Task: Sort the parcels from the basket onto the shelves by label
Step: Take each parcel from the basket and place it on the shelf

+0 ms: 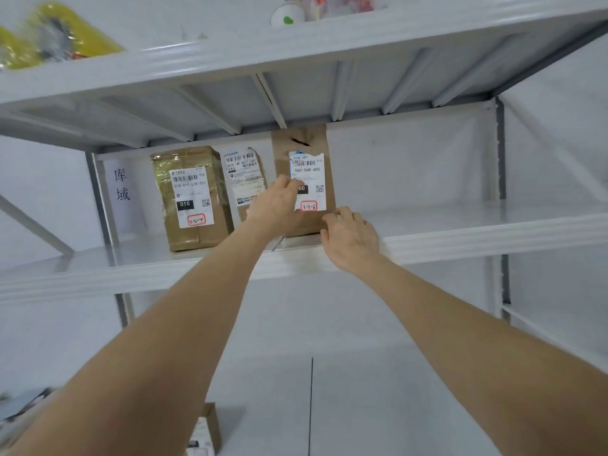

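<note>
On the middle shelf (460,232) of a white metal rack, three parcels stand upright in a row against the back wall. At the view's centre is the tall parcel (306,139), plain brown, its top reaching almost to the underside of the upper shelf (329,44). Its white label (309,172) faces forward, with "3-2-6" handwritten in a red box at the bottom.

Both bare arms reach up to it from six o'clock. The left hand (274,205) lies on the parcel's front at its nine o'clock side, fingers bent over the left part of the label, holding the parcel. The right hand (350,240) is at the parcel's five o'clock corner, where it meets the shelf. Its fingers are curled and touch that corner, but whether they grasp it or only rest against it I cannot tell.

Just beside the tall parcel at nine o'clock stands the middle parcel (245,176), its lower part hidden behind the left hand. Further toward nine o'clock is the taped parcel (194,199), marked "010" and "3-2-4". A paper sign (121,185) with two written characters hangs at the row's far nine o'clock end.

Up on the higher shelf, a yellow packet (65,31) lies at ten o'clock and a white cup (289,14) at twelve. Down at seven o'clock sits a small box (205,429).
</note>
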